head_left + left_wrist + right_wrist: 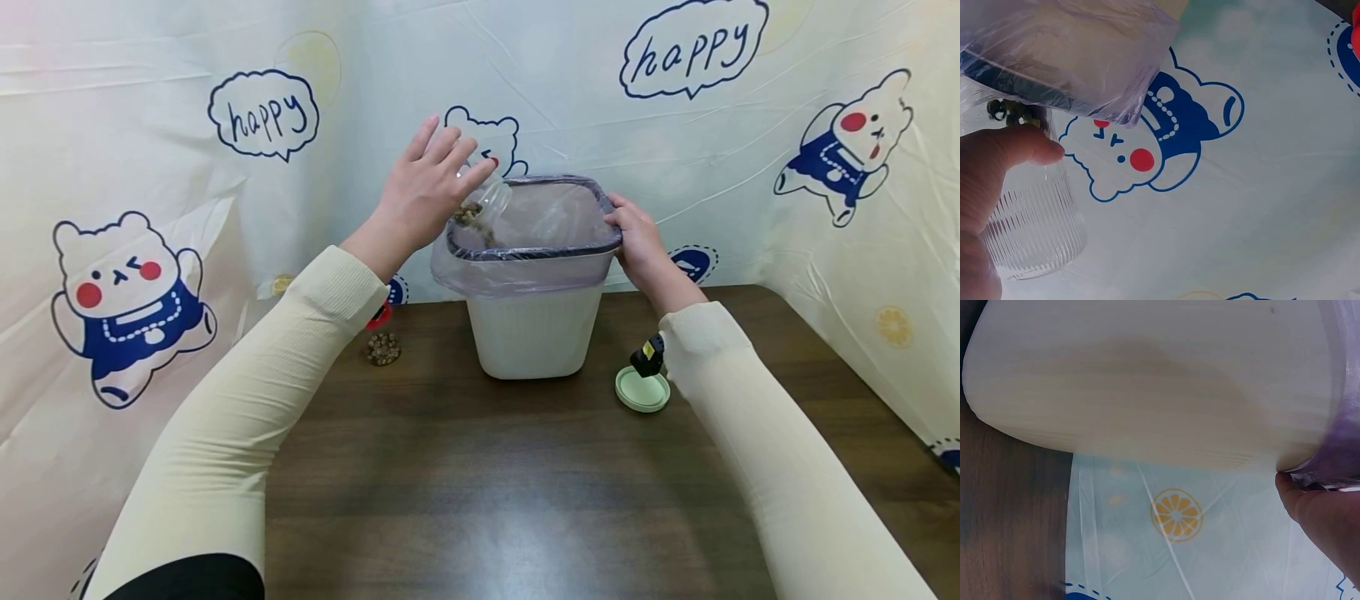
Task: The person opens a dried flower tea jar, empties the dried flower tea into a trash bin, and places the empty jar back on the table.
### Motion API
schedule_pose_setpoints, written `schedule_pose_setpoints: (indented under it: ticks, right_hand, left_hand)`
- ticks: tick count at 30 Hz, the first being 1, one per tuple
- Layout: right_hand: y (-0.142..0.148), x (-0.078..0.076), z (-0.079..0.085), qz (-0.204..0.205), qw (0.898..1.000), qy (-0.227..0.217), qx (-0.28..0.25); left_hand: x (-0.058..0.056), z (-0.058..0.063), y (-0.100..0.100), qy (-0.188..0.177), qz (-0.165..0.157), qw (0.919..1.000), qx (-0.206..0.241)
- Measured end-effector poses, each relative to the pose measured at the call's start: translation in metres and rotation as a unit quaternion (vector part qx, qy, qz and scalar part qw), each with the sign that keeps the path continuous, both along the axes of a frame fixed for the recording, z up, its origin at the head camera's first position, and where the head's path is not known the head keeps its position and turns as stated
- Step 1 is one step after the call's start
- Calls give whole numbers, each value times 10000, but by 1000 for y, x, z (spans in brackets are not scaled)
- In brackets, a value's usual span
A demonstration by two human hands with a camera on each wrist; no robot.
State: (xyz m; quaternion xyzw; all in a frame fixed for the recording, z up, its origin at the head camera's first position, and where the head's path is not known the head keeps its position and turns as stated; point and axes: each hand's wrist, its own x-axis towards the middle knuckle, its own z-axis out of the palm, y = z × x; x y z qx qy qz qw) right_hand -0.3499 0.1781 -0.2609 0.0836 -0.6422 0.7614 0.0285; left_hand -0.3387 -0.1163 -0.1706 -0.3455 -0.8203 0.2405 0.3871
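Observation:
My left hand (pixel 429 190) holds a clear ribbed jar (pixel 1038 225) tipped over the left side of a white trash bin (pixel 534 333). Small brownish-green bits (pixel 468 213) lie at the jar's mouth, and some appear to be falling into the bin. A translucent purple bag (pixel 525 279) lines the bin and folds over its dark rim. On the bin's right side, my right hand (pixel 637 237) grips the rim and bag edge; the thumb (pixel 1291 497) presses there in the right wrist view. The bin stands upright.
A pale green round lid (pixel 642 390) lies on the brown table (pixel 465 467) right of the bin. To the left stands a small heap of brown bits (pixel 383 349), with something red (pixel 380 316) behind it, partly hidden by my sleeve. A printed curtain (pixel 420 50) hangs behind.

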Motion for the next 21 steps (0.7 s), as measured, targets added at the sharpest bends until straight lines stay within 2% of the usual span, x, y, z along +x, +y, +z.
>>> schedule_pose_setpoints:
  ticks: [10, 21]
  right_hand:
    - [0, 0, 0, -44, 10000, -45, -28]
    - [0, 0, 0, -27, 10000, -58, -72]
  left_hand:
    - [1, 2, 0, 38, -16, 10000, -22]
    - [-1, 6, 0, 261, -20, 9993, -265]
